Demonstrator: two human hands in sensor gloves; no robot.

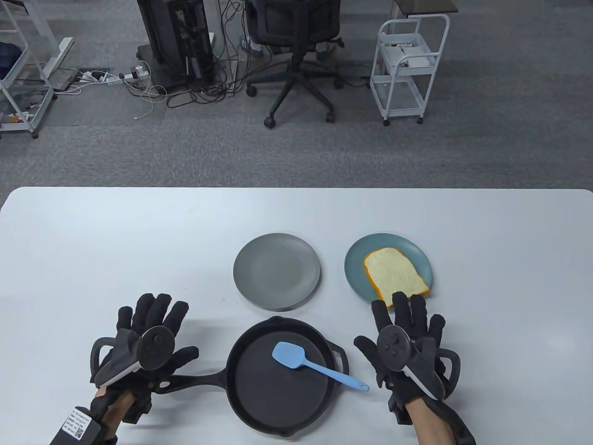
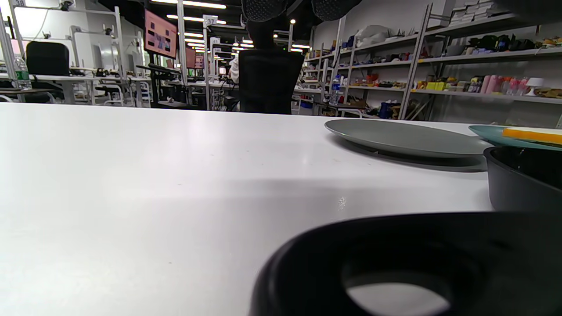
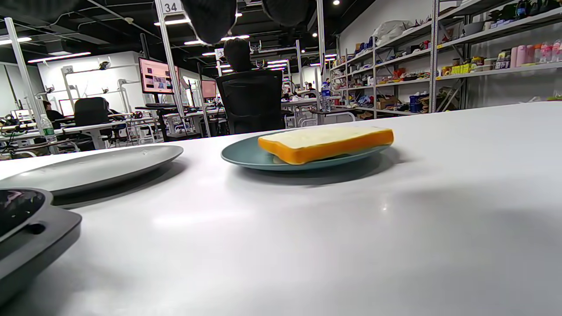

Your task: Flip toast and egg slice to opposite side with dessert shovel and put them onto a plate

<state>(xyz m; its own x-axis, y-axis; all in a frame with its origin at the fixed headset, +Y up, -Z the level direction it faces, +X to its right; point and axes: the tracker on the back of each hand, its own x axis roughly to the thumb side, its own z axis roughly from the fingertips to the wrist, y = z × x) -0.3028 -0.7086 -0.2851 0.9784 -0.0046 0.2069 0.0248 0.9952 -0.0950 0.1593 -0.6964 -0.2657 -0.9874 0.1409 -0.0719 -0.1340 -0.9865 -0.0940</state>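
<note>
White table (image 1: 116, 241) on grey carpet (image 1: 509, 139); an office chair (image 1: 296, 55) behind.

Table (image 1: 139, 241): plates (image 1: 276, 271), pan (image 1: 259, 394)

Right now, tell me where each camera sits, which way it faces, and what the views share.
Table view: overhead, looking down at the skillet, the spatula and both hands, left and right.
Left wrist view: low, facing across the table; fingertips at top.
Right wrist view: low, facing the toast; fingertips at top.
Shared: the grey plate, the teal plate.
</note>
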